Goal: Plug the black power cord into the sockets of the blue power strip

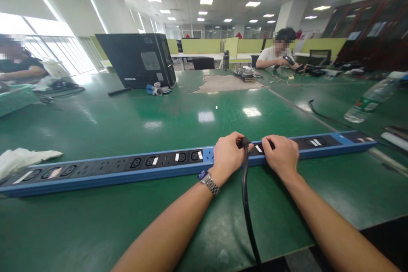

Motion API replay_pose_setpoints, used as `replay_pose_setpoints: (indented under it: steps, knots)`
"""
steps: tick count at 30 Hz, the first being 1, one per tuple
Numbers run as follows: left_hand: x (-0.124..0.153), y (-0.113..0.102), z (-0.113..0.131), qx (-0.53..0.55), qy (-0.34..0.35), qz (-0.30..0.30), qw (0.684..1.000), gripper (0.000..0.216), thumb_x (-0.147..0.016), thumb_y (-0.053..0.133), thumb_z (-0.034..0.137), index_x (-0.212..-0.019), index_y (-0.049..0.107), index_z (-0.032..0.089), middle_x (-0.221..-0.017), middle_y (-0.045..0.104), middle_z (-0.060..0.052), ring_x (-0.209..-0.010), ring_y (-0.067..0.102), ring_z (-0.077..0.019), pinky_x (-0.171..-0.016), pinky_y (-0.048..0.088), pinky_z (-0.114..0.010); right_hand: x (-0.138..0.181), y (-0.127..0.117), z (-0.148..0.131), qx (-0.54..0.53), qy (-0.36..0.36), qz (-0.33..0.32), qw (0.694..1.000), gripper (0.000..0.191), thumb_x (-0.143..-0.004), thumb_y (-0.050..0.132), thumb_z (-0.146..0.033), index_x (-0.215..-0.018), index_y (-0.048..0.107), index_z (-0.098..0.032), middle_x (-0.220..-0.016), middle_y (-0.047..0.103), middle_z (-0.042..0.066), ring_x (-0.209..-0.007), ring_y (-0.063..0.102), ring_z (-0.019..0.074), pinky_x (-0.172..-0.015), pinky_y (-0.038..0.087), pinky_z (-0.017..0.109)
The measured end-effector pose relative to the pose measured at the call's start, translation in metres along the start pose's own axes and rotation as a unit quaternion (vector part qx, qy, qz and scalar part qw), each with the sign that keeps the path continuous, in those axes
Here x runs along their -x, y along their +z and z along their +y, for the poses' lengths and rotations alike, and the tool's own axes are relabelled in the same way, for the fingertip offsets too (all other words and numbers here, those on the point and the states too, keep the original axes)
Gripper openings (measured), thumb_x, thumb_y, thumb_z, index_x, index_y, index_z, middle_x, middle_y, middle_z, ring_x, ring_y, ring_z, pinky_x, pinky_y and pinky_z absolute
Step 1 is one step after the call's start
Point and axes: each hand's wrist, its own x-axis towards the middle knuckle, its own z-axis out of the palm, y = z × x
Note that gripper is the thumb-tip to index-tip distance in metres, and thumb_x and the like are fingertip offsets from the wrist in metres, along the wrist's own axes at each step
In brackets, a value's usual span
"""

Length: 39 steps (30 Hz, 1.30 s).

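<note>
A long blue and black power strip (111,178) lies across the green tabletop, with several sockets along its upper face and white labels beside some of them. My left hand (229,155), wearing a metal-band watch (208,182), is closed around the black power plug (245,141) over the strip's middle. From the plug a thick black cable (245,191) hangs down toward the table's near edge. Just to the right, my right hand (282,153) is closed on the strip with curled fingers; its fingertips are partly hidden. The socket under the plug is covered by my left hand.
A black computer case (137,61) stands at the back left, with gloves (158,89) beside it. At right are a plastic bottle (369,100) and a thin cable (328,115). White cloth (25,159) touches the strip's left end. Two people sit across the table.
</note>
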Motion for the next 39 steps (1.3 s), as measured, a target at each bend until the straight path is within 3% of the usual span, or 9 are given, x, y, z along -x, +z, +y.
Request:
replay_pose_setpoints:
  steps: [11, 15, 17, 20, 27, 31, 35, 37, 39]
  knots:
    - [0.008, 0.018, 0.009, -0.208, 0.089, -0.030, 0.974, 0.020, -0.086, 0.062, 0.031, -0.103, 0.068, 0.023, -0.093, 0.074, -0.008, -0.090, 0.069, -0.0253, -0.079, 0.053, -0.035, 0.000, -0.003, -0.002, -0.025, 0.017, -0.013, 0.999, 0.035, -0.092, 0.042, -0.038, -0.084, 0.071, -0.020, -0.096, 0.074, 0.009, -0.098, 0.062, 0.0244, -0.091, 0.033, 0.038]
    - [0.012, 0.016, 0.007, -0.214, 0.097, -0.053, 0.971, 0.029, -0.085, 0.065, 0.033, -0.112, 0.065, 0.023, -0.098, 0.074, -0.008, -0.093, 0.069, -0.0259, -0.080, 0.053, -0.035, -0.004, -0.013, -0.009, -0.143, 0.072, -0.037, 0.986, 0.041, -0.091, 0.045, -0.050, -0.086, 0.071, -0.020, -0.091, 0.075, 0.008, -0.089, 0.065, 0.0234, -0.082, 0.042, 0.033]
    - [0.013, 0.002, 0.002, -0.216, 0.101, -0.072, 0.968, 0.055, -0.080, 0.072, 0.046, -0.128, 0.059, 0.023, -0.108, 0.073, -0.010, -0.099, 0.068, -0.0281, -0.084, 0.053, -0.037, -0.009, -0.023, -0.019, -0.178, 0.062, -0.113, 0.975, 0.042, -0.088, 0.049, -0.055, -0.088, 0.072, -0.020, -0.085, 0.074, 0.007, -0.080, 0.065, 0.0219, -0.073, 0.043, 0.031]
    - [0.019, -0.045, -0.020, -0.269, 0.077, -0.087, 0.956, 0.088, -0.068, 0.077, 0.062, -0.140, 0.050, 0.019, -0.123, 0.069, -0.015, -0.111, 0.065, -0.0329, -0.094, 0.050, -0.042, -0.019, -0.039, -0.037, -0.081, -0.002, -0.238, 0.968, 0.037, -0.084, 0.056, -0.051, -0.094, 0.074, -0.021, -0.080, 0.074, 0.006, -0.072, 0.064, 0.0217, -0.065, 0.041, 0.031]
    - [0.056, -0.190, -0.104, -0.413, -0.016, -0.139, 0.900, 0.088, -0.063, 0.077, 0.066, -0.135, 0.057, 0.020, -0.130, 0.065, -0.013, -0.119, 0.060, -0.0338, -0.104, 0.042, -0.046, -0.030, -0.047, -0.057, 0.040, -0.057, -0.287, 0.955, 0.035, -0.086, 0.050, -0.038, -0.099, 0.075, -0.017, -0.080, 0.073, 0.007, -0.075, 0.064, 0.0221, -0.065, 0.040, 0.031]
    - [0.068, -0.202, -0.118, -0.435, 0.008, -0.114, 0.893, 0.082, -0.065, 0.074, 0.067, -0.130, 0.059, 0.019, -0.124, 0.068, -0.012, -0.113, 0.062, -0.0327, -0.100, 0.043, -0.045, -0.037, -0.066, -0.055, 0.030, -0.028, -0.256, 0.966, 0.028, -0.083, 0.056, -0.038, -0.091, 0.075, -0.019, -0.073, 0.072, 0.005, -0.070, 0.064, 0.0222, -0.062, 0.040, 0.031]
    - [0.065, -0.195, -0.118, -0.428, 0.018, -0.106, 0.897, 0.081, -0.064, 0.074, 0.070, -0.127, 0.059, 0.021, -0.118, 0.069, -0.010, -0.109, 0.063, -0.0321, -0.096, 0.044, -0.044, -0.052, -0.106, -0.081, -0.010, 0.054, -0.075, 0.996, 0.023, -0.079, 0.063, -0.039, -0.087, 0.074, -0.021, -0.065, 0.068, 0.005, -0.060, 0.061, 0.0203, -0.057, 0.039, 0.031]
    - [0.065, -0.194, -0.118, -0.423, 0.019, -0.101, 0.900, 0.081, -0.063, 0.074, 0.070, -0.126, 0.059, 0.021, -0.116, 0.069, -0.010, -0.108, 0.063, -0.0317, -0.094, 0.044, -0.042, -0.051, -0.106, -0.114, -0.123, 0.050, -0.105, 0.986, 0.026, -0.077, 0.064, -0.041, -0.090, 0.073, -0.021, -0.060, 0.066, 0.002, -0.051, 0.058, 0.0173, -0.053, 0.039, 0.030]
    - [0.067, -0.195, -0.119, -0.419, 0.019, -0.096, 0.903, 0.080, -0.062, 0.075, 0.070, -0.125, 0.060, 0.022, -0.115, 0.070, -0.009, -0.107, 0.063, -0.0312, -0.094, 0.044, -0.041, -0.041, -0.085, -0.154, -0.198, -0.007, -0.255, 0.946, 0.023, -0.077, 0.065, -0.038, -0.086, 0.073, -0.019, -0.063, 0.068, 0.002, -0.053, 0.059, 0.0160, -0.054, 0.041, 0.028]
